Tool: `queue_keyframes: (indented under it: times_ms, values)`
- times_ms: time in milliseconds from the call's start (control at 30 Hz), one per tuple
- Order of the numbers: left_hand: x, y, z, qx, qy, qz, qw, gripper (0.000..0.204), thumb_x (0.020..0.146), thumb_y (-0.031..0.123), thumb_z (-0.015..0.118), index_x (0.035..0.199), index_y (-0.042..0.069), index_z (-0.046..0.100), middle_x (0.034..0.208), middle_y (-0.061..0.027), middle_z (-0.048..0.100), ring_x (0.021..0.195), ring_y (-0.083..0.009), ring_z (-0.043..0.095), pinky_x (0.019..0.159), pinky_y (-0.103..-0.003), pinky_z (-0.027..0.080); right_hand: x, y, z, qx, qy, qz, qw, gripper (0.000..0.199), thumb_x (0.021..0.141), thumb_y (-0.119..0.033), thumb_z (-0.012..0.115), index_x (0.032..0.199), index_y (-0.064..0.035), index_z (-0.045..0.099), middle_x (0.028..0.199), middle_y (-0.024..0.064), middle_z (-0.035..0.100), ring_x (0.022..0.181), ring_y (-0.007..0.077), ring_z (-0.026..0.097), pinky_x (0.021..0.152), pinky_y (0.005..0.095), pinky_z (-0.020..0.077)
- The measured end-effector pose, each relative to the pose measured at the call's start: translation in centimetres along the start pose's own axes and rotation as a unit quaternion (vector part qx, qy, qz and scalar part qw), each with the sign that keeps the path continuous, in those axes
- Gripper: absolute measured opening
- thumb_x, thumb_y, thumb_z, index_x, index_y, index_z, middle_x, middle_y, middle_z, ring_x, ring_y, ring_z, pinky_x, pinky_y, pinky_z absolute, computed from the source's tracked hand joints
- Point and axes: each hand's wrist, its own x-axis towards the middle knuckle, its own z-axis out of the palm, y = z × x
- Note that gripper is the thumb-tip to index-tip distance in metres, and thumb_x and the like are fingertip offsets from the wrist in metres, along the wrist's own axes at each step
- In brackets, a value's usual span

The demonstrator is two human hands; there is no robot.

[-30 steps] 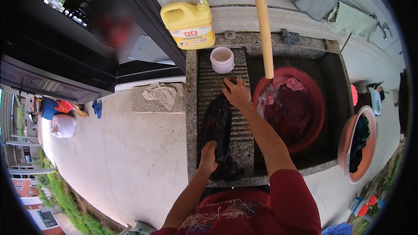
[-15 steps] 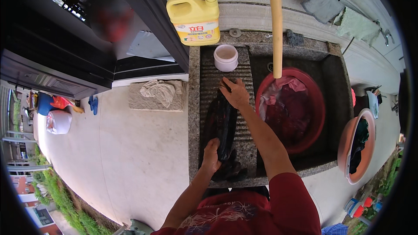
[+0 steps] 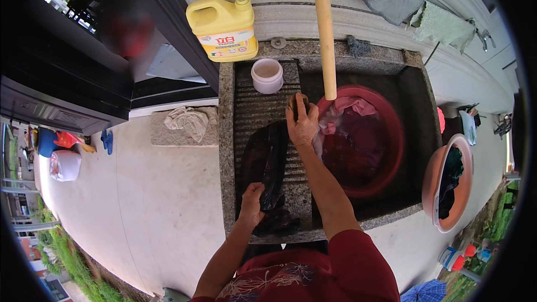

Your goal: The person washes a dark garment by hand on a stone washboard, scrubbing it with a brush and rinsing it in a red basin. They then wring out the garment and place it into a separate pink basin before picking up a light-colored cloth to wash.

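Observation:
A dark, wet-looking garment point(image 3: 274, 156) lies lengthwise over the ribbed stone washboard point(image 3: 257, 103). My left hand point(image 3: 251, 204) is closed on the garment's near part, at the left side. Beyond its far end, my right hand point(image 3: 302, 123) is at the board's right edge beside the red basin point(image 3: 398, 134). Its fingers are bent around a small brown block point(image 3: 292, 106); whether that is soap or a brush I cannot tell. Pink and dark red cloth point(image 3: 361, 134) soaks in water in the basin. A whitish tub point(image 3: 267, 76) stands on the board's far end.
A yellow jug with a pump point(image 3: 224, 28) stands behind the stone sink point(image 3: 226, 134). A tan pole point(image 3: 323, 33) reaches over the sink from the far side. To the right is a pale orange basin point(image 3: 430, 190) with dark cloth. A rag point(image 3: 187, 122) lies on a slab at the left.
My right hand has lifted off the garment and shifted right to the board's edge, with a brown block now showing in its fingers. My left hand keeps its hold. The whole view has shifted.

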Motion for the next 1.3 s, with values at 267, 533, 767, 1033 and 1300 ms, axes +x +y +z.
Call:
queue_keyframes:
  times_ms: [267, 533, 767, 1033, 1300]
  values:
    - [-0.4, 5.6, 5.4, 0.11, -0.084, 0.146, 0.98, 0.016, 0.086, 0.011, 0.066, 0.099, 0.005, 0.06, 0.09, 0.003, 0.059, 0.081, -0.0036, 0.051, 0.077, -0.022, 0.04, -8.0, 14.6, -8.3, -0.227, -0.176, -0.024, 0.957, 0.053, 0.081, -0.031, 0.063, 0.131, -0.0258, 0.048, 0.113, 0.0188, 0.049, 0.096, 0.0357, 0.052, 0.077, 0.0483, 0.0463]
    - [3.4, 8.6, 5.7, 0.322, 0.039, 0.326, 0.888, 0.047, 0.096, 0.028, 0.051, 0.135, 0.003, 0.039, 0.121, -0.0109, 0.055, 0.111, -0.019, 0.05, 0.093, -0.033, 0.039, -5.1, 10.5, -7.8, 0.139, -0.141, 0.087, 0.976, 0.044, 0.087, -0.021, 0.061, 0.128, -0.0074, 0.051, 0.116, 0.0209, 0.051, 0.101, 0.0384, 0.053, 0.084, 0.045, 0.0461]
    - [-0.5, 0.6, 0.7, 0.791, 0.076, 0.327, 0.511, 0.059, 0.093, 0.022, 0.05, 0.143, 0.003, 0.024, 0.148, -0.0186, 0.023, 0.137, -0.0356, 0.021, 0.106, -0.051, 0.026, -7.8, -4.7, -6.8, 0.107, -0.265, -0.283, 0.916, 0.052, 0.08, -0.03, 0.067, 0.129, -0.0179, 0.053, 0.111, 0.0158, 0.048, 0.094, 0.0294, 0.052, 0.073, 0.0424, 0.0461]
    - [-1.1, 0.1, 0.3, 0.738, 0.065, 0.394, 0.543, 0.045, 0.088, 0.012, 0.056, 0.13, 0.003, 0.043, 0.143, -0.0163, 0.032, 0.13, -0.036, 0.032, 0.102, -0.048, 0.033, 1.8, 0.7, 2.1, -0.044, -0.102, -0.044, 0.993, 0.051, 0.082, -0.034, 0.063, 0.129, -0.02, 0.05, 0.102, 0.0158, 0.048, 0.096, 0.0357, 0.051, 0.074, 0.0484, 0.0461]
    - [1.3, 1.9, -0.6, 0.5, 0.047, 0.439, 0.745, 0.024, 0.085, 0.001, 0.055, 0.108, 0.0, 0.05, 0.105, -0.0176, 0.045, 0.096, -0.0328, 0.048, 0.077, -0.04, 0.043, -5.7, 11.5, -11.0, -0.189, -0.275, 0.167, 0.928, 0.057, 0.077, -0.032, 0.066, 0.13, -0.027, 0.047, 0.113, 0.0128, 0.049, 0.106, 0.035, 0.051, 0.084, 0.0517, 0.0426]
